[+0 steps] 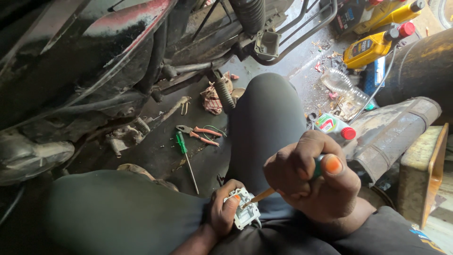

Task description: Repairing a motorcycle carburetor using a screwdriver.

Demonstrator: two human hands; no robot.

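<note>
The person's left hand [221, 212] is cupping a small white metal part [245, 208] low over the lap, between the knees, fingers curled closed around its left side. The right hand [309, 177] is gripping a screwdriver [264, 194] in a closed fist, thumb on the handle's end. The shaft is running down and leftward from the fist, its tip touching the part's top face. The right hand is sitting above and to the right of the part.
</note>
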